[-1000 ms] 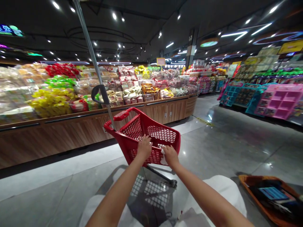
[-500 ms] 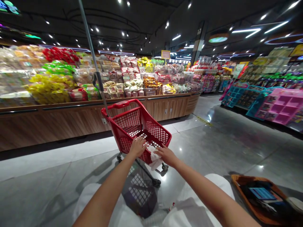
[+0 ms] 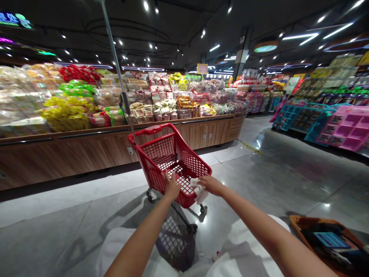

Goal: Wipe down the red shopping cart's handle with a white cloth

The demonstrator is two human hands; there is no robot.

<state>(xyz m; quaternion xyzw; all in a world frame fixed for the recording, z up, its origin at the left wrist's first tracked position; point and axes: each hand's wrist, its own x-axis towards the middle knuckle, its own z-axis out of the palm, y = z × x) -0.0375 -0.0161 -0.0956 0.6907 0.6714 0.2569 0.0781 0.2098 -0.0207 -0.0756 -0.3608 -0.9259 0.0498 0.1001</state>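
A small red shopping cart (image 3: 193, 163) with a latticed plastic basket stands before me. My left hand (image 3: 172, 187) is on the near rim of its basket, fingers bent over the edge and partly hidden from view. A crumpled white cloth (image 3: 200, 192) hangs over the basket's front right corner. My right hand (image 3: 212, 185) grips that cloth and presses it against the rim. A grey pole with a black clip (image 3: 124, 103) rises from beside the cart's handle.
Behind the cart runs a long wooden display counter (image 3: 95, 152) piled with bagged snacks. An orange-brown basket (image 3: 298, 227) holding dark items and a blue-screened device (image 3: 331, 240) sits at the lower right. Pink and blue racks (image 3: 343, 129) stand right, across the shiny grey floor (image 3: 276, 173).
My right hand has slid the cloth slightly right along the rim. The fingers of my left hand have lifted and changed position at the near side. The view has shifted a little.
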